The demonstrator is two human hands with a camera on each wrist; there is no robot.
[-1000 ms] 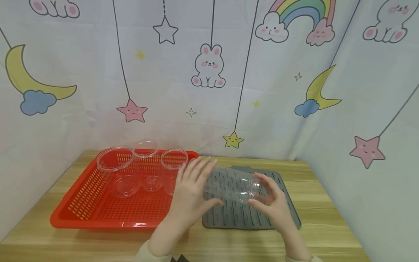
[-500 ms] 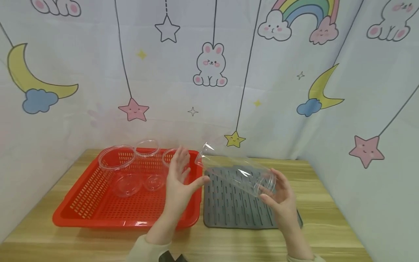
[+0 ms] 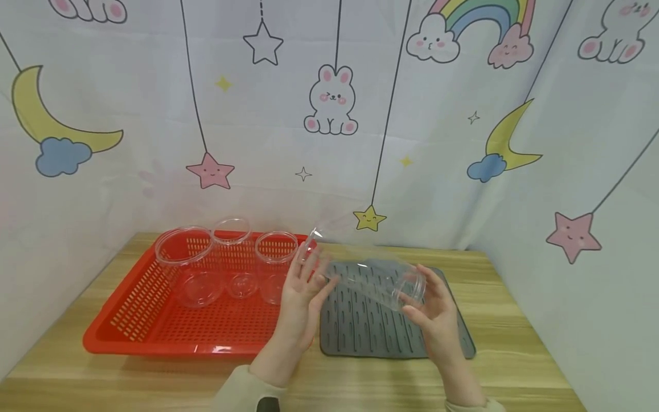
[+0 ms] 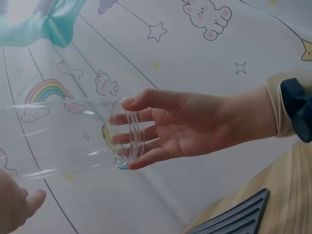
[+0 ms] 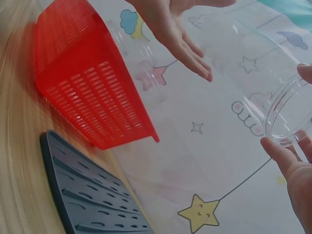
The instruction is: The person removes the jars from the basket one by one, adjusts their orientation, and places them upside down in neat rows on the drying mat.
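A clear plastic jar [image 3: 368, 277] is in the air over the grey mat, tilted so its left end is higher. My right hand [image 3: 437, 317] grips its ridged right end, thumb on the near side; in the left wrist view the fingers of that right hand [image 4: 180, 122] show through the clear wall. My left hand [image 3: 301, 306] is at the jar's raised left end, fingers extended and overlapping it in the head view. In the right wrist view the left hand [image 5: 168, 22] has straight fingers beside the jar [image 5: 273, 105].
A red plastic basket [image 3: 206, 348] stands on the wooden table [image 3: 370, 383] at the left, with several clear jars [image 3: 183, 246] upright in it. The grey ribbed mat [image 3: 370, 337] lies right of it. A printed curtain [image 3: 288, 143] hangs behind.
The left hand drew back leftward from over the mat, then returned to the jar's left end. The jar has been raised and tilted, left end up, staying in the right hand.
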